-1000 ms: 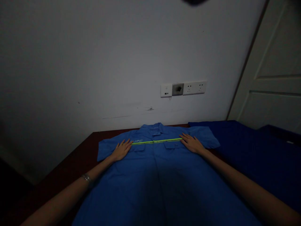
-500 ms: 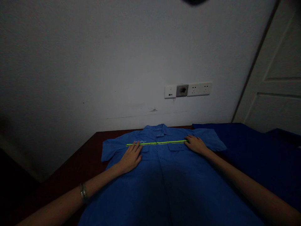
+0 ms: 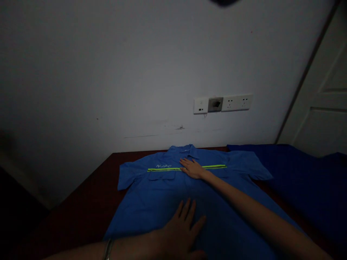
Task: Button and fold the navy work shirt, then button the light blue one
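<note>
A blue short-sleeved work shirt [image 3: 151,195] lies spread out front side up, its collar toward the wall. A yellow-green stripe crosses its chest, with the letters NJPC just above the stripe on the left. My right hand [image 3: 193,168] rests flat on the chest near the button placket, fingers stretched out over part of the stripe. Closer to me, my left hand [image 3: 183,231] is spread above or on the lower front of the shirt; whether it touches the cloth I cannot tell. A metal bracelet circles my left wrist. The shirt's bottom hem is out of sight.
Beneath the shirt is a dark red tabletop [image 3: 89,195]. Darker blue cloth [image 3: 298,180] covers its right side. Behind stands a pale wall [image 3: 121,72] with a row of sockets and a switch [image 3: 215,104]. A panelled white door [image 3: 328,108] is at the right.
My left hand has come off the left chest and back toward me, to the lower middle. My right hand has slid left from the right end of the stripe to the placket.
</note>
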Demonstrator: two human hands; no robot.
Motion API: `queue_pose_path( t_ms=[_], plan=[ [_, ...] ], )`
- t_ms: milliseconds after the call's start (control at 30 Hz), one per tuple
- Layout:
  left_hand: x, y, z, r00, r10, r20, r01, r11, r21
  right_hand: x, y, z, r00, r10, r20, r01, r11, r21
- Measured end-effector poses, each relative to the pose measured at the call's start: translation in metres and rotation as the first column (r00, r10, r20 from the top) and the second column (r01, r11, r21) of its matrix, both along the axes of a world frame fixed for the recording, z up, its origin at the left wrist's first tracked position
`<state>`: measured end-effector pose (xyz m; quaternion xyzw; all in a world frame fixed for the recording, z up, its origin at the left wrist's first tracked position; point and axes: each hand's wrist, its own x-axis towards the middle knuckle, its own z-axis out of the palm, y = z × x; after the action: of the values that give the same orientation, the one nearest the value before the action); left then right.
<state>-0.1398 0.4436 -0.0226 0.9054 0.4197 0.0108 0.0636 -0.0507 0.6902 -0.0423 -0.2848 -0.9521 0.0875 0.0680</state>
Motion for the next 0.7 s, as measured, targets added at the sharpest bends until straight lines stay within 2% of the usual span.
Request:
queue_pose_path(
  t_ms=[133,233,333,433,600,700],
  plan=[
    [0.005,-0.004,-0.012,0.998,-0.033,-0.047,0.036,0.997,0.075,-0.007,0.016,-0.003,1.000,-0.015,0.004,0.015,1.000,0.014],
    [0.008,-0.008,-0.015,0.998,-0.045,-0.054,0.049,0.995,0.086,-0.011,0.022,-0.004,0.999,-0.030,0.019,0.029,0.999,0.020],
    [0.008,-0.017,-0.009,0.999,-0.036,-0.009,0.037,0.997,0.071,-0.013,0.021,-0.003,0.999,-0.033,0.014,0.032,0.998,0.056],
    [0.005,-0.031,0.004,0.998,-0.042,0.037,0.038,0.995,0.090,-0.010,0.016,0.002,0.999,-0.026,-0.025,0.028,0.992,0.120],
    [0.006,-0.060,0.029,0.949,-0.314,0.006,0.313,0.948,0.065,0.005,0.002,0.007,0.988,-0.016,-0.152,0.042,0.985,0.168],
    [0.017,-0.069,0.022,0.919,-0.394,0.023,0.393,0.919,0.040,0.014,-0.004,0.004,0.982,-0.023,-0.186,0.050,0.989,0.142]
  ],
)
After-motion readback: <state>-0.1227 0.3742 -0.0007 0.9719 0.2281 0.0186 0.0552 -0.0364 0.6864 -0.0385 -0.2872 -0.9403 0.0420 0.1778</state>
